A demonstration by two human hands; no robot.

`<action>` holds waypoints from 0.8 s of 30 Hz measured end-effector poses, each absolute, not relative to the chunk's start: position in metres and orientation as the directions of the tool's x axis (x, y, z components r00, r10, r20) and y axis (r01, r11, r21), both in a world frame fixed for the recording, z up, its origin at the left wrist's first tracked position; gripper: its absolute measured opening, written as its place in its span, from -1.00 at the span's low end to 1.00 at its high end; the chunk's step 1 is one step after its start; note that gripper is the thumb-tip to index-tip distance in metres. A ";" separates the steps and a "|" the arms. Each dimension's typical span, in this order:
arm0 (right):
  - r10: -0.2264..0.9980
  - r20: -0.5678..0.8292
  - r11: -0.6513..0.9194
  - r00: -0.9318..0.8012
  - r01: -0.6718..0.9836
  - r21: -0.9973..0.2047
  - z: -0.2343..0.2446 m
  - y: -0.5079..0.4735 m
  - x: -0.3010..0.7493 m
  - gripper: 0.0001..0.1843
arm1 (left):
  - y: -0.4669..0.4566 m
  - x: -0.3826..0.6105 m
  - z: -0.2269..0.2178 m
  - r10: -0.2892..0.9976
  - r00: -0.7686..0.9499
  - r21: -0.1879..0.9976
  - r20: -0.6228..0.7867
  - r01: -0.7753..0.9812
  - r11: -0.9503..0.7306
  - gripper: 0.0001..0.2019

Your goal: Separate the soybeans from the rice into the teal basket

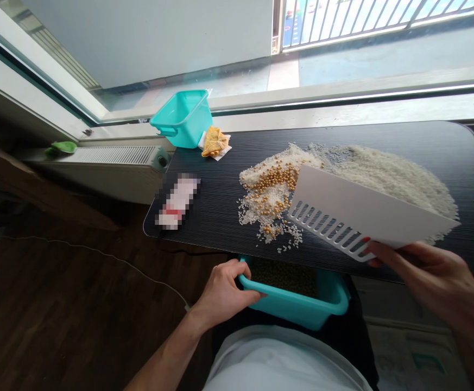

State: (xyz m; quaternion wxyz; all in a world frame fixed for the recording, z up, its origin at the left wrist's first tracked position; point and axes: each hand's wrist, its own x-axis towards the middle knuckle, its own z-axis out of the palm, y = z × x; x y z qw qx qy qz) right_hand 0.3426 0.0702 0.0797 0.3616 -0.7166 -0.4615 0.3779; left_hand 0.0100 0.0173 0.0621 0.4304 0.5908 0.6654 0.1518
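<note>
My left hand (224,290) is closed on the left rim of a teal plastic tub (302,307) held just under the front edge of the black table (216,190); dark small beans lie in the tub. My right hand (419,269) grips a white slotted scoop (354,209), its slotted edge resting on the table beside a heap of white rice (387,171). To the left of the scoop, yellow soybeans (273,182) are mixed into the rice.
A second teal tub (183,117) stands at the table's back left corner, with a crumpled yellow cloth (215,142) beside it. A blurred white packet (178,200) lies near the left edge. A radiator (114,157) and a window sill run behind.
</note>
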 end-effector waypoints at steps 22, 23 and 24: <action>0.968 -0.251 -0.230 -0.003 0.394 -0.890 0.071 0.069 0.344 -0.47 | 0.018 0.007 0.064 0.914 0.046 0.705 -0.404 0.652 0.279 -0.78; 0.970 -0.243 -0.224 0.002 0.397 -0.890 0.073 0.069 0.341 -0.46 | 0.017 0.007 0.063 0.914 0.044 0.706 -0.403 0.651 0.280 -0.77; 0.971 -0.238 -0.221 0.008 0.400 -0.890 0.076 0.070 0.337 -0.45 | 0.017 0.007 0.063 0.915 0.043 0.708 -0.401 0.649 0.279 -0.77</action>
